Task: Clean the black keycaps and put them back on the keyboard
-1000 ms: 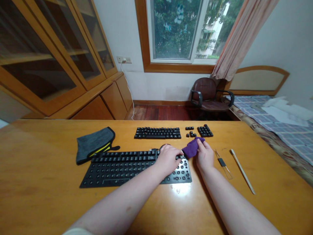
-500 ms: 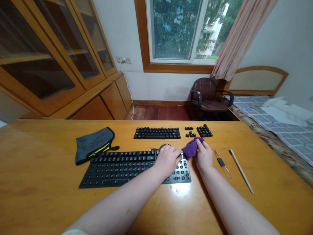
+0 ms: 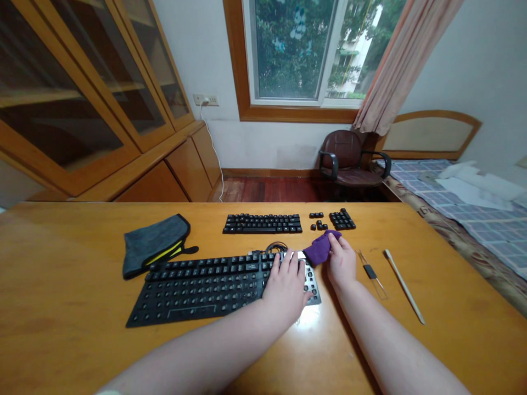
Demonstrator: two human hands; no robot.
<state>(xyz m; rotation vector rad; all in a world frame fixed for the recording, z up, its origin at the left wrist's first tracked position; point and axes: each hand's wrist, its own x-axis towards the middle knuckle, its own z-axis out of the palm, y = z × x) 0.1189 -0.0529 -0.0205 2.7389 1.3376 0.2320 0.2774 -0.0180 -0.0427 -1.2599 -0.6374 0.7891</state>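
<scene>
A black keyboard [image 3: 193,296] lies on the table, most of its keycaps off and its switches bare; the upper rows still carry caps. Across its right end rests my left hand [image 3: 287,282], fingers spread over the number-pad area. My right hand [image 3: 342,260] pinches a purple cloth [image 3: 319,249] by its right side, the cloth touching the keyboard's top right corner. Behind the keyboard is a coiled black cable [image 3: 276,247]. Removed keycaps stand in rows farther back: a main block [image 3: 262,224], a few small ones [image 3: 319,225] and a number-pad group [image 3: 342,220].
To the right lie a wire keycap puller [image 3: 370,271] and a thin pale stick [image 3: 403,286]. A folded grey cloth with yellow lining [image 3: 154,244] sits at the left, against the keyboard's corner. Past the wooden table [image 3: 74,291] are a chair [image 3: 346,159] and a bed [image 3: 453,192].
My left hand has come down from the keyboard's top edge and flattened over its right end. The keyboard has turned slightly, its left end nearer. The purple cloth stays in my right hand.
</scene>
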